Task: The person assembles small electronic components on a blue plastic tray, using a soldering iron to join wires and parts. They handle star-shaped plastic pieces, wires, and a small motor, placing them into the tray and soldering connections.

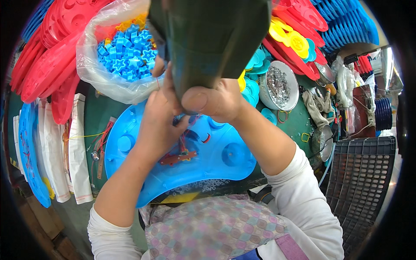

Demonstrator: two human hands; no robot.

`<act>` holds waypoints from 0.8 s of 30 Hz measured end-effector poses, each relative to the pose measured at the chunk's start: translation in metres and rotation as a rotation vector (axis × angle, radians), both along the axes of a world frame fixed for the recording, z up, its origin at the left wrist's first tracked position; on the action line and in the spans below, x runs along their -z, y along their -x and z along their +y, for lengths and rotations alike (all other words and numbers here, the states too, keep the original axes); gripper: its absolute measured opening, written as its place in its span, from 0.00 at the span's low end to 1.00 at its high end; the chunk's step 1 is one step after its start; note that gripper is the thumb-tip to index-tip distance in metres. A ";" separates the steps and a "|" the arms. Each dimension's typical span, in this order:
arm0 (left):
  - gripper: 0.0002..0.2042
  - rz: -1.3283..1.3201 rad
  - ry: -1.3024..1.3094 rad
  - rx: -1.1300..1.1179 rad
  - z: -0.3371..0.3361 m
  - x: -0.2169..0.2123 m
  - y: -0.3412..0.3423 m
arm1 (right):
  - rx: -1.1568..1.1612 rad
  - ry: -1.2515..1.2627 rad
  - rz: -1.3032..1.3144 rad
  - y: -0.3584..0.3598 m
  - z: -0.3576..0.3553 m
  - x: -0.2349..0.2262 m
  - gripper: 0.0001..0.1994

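A blue curved plastic panel (199, 171) lies in front of me, its hollow inner side up. On it sits a small brown circuit board (178, 157) with thin red wires. Over the panel, my left hand (161, 119) is closed, with fingertips pinched together; a fine red wire shows by its fingers, but what they hold is hidden. My right hand (219, 102) is closed at the lower end of a tall dark tool (208, 43), thumb across its front. This tool looms close to the view, blurred, and its exact kind is unclear.
A clear bag (89, 56) of blue star-shaped pieces (130, 58) stands at the back left, near stacked red panels (52, 56). Right of the hands is a white bowl (292, 93) of screws. A black crate (359, 182) stands far right; white strips (78, 151) lie left.
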State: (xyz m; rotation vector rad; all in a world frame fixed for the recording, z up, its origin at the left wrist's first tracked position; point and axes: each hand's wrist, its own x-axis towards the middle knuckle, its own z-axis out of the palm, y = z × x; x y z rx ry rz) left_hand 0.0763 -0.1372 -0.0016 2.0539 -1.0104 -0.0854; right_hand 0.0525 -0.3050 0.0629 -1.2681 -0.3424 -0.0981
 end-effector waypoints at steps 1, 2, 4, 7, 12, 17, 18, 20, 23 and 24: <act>0.19 0.013 0.010 -0.010 -0.002 -0.001 0.001 | -0.013 0.029 -0.006 -0.002 0.000 -0.001 0.26; 0.19 0.024 0.022 -0.017 -0.003 -0.002 0.002 | -0.018 0.041 -0.018 -0.004 -0.001 0.001 0.26; 0.19 0.015 0.110 -0.024 -0.005 0.002 0.003 | -0.019 0.061 -0.027 -0.006 -0.005 0.001 0.27; 0.18 -0.075 0.084 -0.014 -0.003 0.004 0.001 | 0.048 0.171 -0.135 -0.002 -0.012 0.002 0.38; 0.15 -0.107 0.095 -0.037 -0.004 0.001 0.002 | 0.290 0.153 -0.169 0.007 -0.011 0.007 0.50; 0.13 -0.072 0.079 -0.023 -0.006 -0.001 0.003 | 0.347 0.105 -0.151 0.021 -0.022 0.013 0.46; 0.14 -0.075 0.083 -0.025 -0.005 0.000 0.002 | 0.381 0.106 -0.158 0.021 -0.020 0.013 0.47; 0.14 -0.073 0.085 -0.030 -0.005 0.001 0.003 | 0.426 0.105 -0.165 0.020 -0.014 0.012 0.47; 0.12 -0.065 0.093 -0.034 -0.005 -0.001 0.003 | 0.420 0.088 -0.160 0.020 -0.018 0.017 0.48; 0.12 -0.067 0.104 -0.030 -0.006 -0.002 0.002 | 0.426 0.079 -0.148 0.019 -0.020 0.018 0.48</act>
